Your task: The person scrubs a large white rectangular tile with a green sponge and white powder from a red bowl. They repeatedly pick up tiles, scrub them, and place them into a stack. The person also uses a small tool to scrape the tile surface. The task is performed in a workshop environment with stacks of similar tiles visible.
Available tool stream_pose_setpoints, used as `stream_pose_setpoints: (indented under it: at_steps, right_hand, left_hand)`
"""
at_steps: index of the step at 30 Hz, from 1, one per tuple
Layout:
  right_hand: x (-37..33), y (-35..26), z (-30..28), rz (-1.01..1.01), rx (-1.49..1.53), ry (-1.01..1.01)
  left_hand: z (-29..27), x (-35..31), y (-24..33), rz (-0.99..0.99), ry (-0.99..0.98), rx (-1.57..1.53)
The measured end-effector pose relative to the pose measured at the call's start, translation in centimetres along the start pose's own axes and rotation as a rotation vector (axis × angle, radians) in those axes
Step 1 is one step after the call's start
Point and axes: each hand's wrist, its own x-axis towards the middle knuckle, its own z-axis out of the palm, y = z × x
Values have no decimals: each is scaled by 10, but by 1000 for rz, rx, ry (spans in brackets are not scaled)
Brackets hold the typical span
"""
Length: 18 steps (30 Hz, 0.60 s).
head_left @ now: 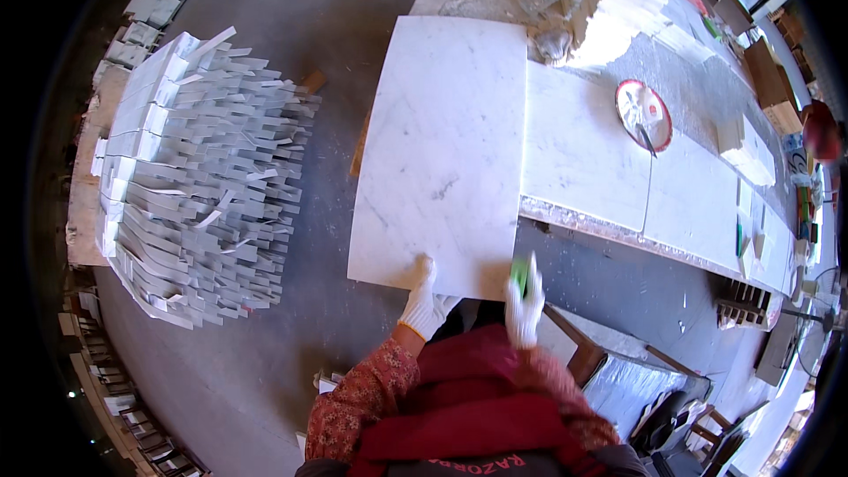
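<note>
A large white slab (437, 159) with grey marble veining lies lengthwise in front of me, its near end towards my body. My left hand (426, 305), in a white knit glove, grips the near edge, thumb on top and the fingers partly hidden below. At the near right corner is my right hand (525, 305), also gloved. It is closed round a small green block (519, 275), which is held against or close to the slab's right edge; blur hides the exact contact.
A workbench (583, 212) topped with white panels adjoins the slab's right side. On it are a red-rimmed enamel bowl (669, 128) with a utensil and stacked pale pieces (609, 13). To the left stands a large stack of white strips (212, 185). A plastic-wrapped stack (632, 393) sits at lower right.
</note>
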Motion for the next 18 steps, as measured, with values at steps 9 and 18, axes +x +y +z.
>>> stream_pose_setpoints:
  at_steps: [9, 18]
  right_hand:
    - [78, -15, 19, -24, 120, 41]
    - [88, -24, 22, -10, 262, -49]
  left_hand:
    - [6, -1, -2, 35, 16, 26]
    - [4, -3, -2, 39, 26, 3]
